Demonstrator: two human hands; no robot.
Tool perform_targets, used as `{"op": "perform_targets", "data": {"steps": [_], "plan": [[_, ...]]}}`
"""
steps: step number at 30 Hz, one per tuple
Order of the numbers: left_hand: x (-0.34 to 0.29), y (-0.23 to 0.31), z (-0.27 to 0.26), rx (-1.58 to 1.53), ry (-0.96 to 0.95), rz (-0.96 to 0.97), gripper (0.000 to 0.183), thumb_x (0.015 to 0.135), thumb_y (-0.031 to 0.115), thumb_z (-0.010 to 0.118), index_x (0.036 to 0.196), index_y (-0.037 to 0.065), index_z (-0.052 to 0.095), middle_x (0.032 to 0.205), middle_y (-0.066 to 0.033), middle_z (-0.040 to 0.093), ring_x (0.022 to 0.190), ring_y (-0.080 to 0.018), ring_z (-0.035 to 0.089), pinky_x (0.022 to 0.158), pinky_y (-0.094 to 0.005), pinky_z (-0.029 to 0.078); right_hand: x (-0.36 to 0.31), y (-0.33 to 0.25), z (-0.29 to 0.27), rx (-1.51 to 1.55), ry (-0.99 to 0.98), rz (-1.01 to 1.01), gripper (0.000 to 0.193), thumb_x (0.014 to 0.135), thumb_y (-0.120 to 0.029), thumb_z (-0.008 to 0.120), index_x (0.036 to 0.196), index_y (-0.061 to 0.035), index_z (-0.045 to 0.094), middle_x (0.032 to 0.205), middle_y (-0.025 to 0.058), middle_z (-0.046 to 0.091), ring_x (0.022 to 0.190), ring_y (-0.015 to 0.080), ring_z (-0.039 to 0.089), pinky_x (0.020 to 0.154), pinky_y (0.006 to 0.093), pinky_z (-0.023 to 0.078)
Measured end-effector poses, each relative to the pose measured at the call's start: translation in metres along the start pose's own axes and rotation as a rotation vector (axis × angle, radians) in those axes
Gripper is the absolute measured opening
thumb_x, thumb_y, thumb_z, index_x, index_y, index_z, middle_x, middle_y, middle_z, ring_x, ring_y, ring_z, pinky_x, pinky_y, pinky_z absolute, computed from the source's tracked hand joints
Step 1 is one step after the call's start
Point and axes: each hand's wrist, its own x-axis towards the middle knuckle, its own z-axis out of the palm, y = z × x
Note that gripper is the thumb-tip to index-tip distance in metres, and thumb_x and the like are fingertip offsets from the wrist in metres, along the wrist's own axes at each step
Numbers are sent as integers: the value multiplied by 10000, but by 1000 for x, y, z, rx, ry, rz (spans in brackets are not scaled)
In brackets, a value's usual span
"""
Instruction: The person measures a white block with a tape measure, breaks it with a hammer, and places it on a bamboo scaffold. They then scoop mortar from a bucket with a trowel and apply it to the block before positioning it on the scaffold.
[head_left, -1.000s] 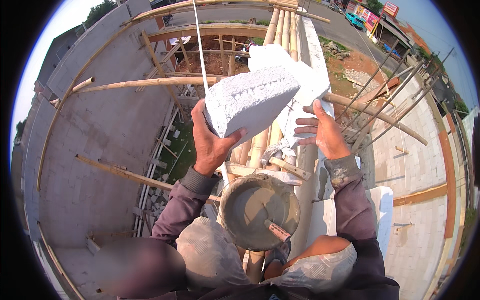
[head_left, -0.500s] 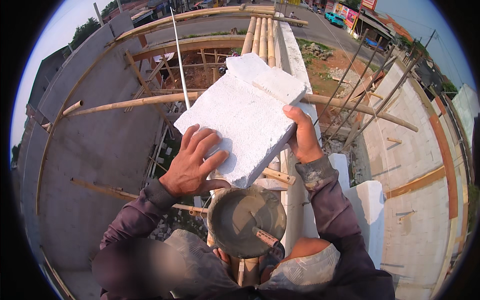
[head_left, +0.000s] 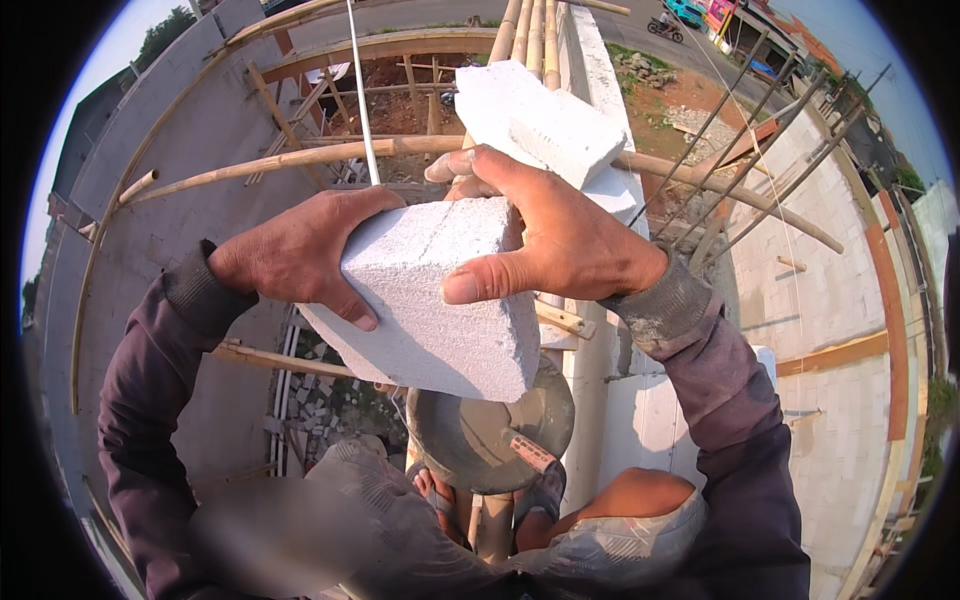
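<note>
A white lightweight concrete block point(head_left: 430, 325) is held up between both hands in the middle of the view. My left hand point(head_left: 305, 250) grips its left end, thumb on the near face and fingers over the upper edge. From the right, my right hand point(head_left: 545, 235) clasps the other end, its thumb on the near face and fingers across the top. Below the block sits a round black bucket point(head_left: 470, 470) with grey mortar, partly covered by the block. A trowel with a reddish handle point(head_left: 530, 452) rests in it.
Beyond my hands, more white block pieces point(head_left: 575, 135) lie on the wall top. Bamboo poles point(head_left: 300, 158) cross the scaffold, and thin upright rods point(head_left: 720, 160) stand at right. White blocks point(head_left: 650, 420) line the right side. Rubble point(head_left: 335, 440) lies far below at left.
The block has been tipped so its rough face points toward me. Both hands have shifted to its two ends, and it now stands apart from the smaller pieces behind it.
</note>
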Motion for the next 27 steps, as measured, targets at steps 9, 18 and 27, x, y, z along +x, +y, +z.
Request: {"op": "perform_targets", "data": {"steps": [9, 18, 27], "plan": [[-90, -47, 87, 281, 680, -458, 931, 546, 180, 917, 1362, 35, 494, 1223, -179, 618, 1129, -325, 617, 1017, -451, 476, -105, 20, 93, -570, -994, 625, 475, 856, -463, 727, 948, 2, 758, 961, 213, 726, 917, 356, 721, 801, 456, 568], [-119, -46, 118, 127, 829, -568, 979, 547, 268, 886, 1410, 52, 477, 1228, -151, 604, 1132, -301, 597, 1027, -454, 455, -148, 29, 141, -473, -820, 552, 261, 756, -262, 717, 820, -10, 747, 844, 190, 726, 834, 366, 720, 724, 463, 578], [-110, -37, 137, 134, 803, -446, 924, 544, 307, 906, 1340, 56, 508, 1174, -139, 614, 1101, -291, 609, 993, -450, 475, -116, -18, 56, -554, -803, 512, 343, 759, -99, 646, 1062, 46, 575, 819, 234, 681, 854, 429, 685, 714, 526, 537]]}}
